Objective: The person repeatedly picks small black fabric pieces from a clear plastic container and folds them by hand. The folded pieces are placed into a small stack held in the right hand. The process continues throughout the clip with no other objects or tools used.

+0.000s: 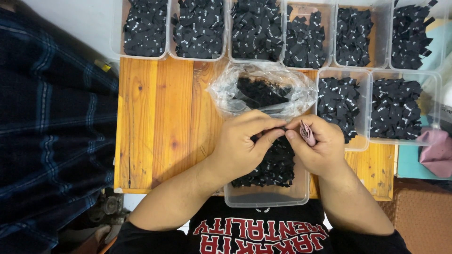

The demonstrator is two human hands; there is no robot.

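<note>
Both hands are meeting over a clear plastic tub (266,196) sitting at the near edge of the wooden bench (160,122). Left hand (245,143) is curled, thumb and forefinger pinching a small black label at the point where the 2 hands are touching; the label itself is mostly hidden by the fingertips. Right hand (318,146) is closed round a small pink tool (307,133), w/ its thumb pressing toward the left fingertips. The tub below is holding a heap of black fabric labels (275,164) w/ tiny white marks.

Just beyond the hands, a crumpled clear plastic bag (262,89) is lying open on the bench w/ more black labels inside. Along the far edge, a row of clear rectangular containers (256,28) is standing side by side, each filled w/ the same black labels. 2 more containers (372,108) are sitting to the right of the bag. A pink cloth (438,150) is lying at far right. Dark plaid fabric (52,127) is filling the left side, off the bench.
</note>
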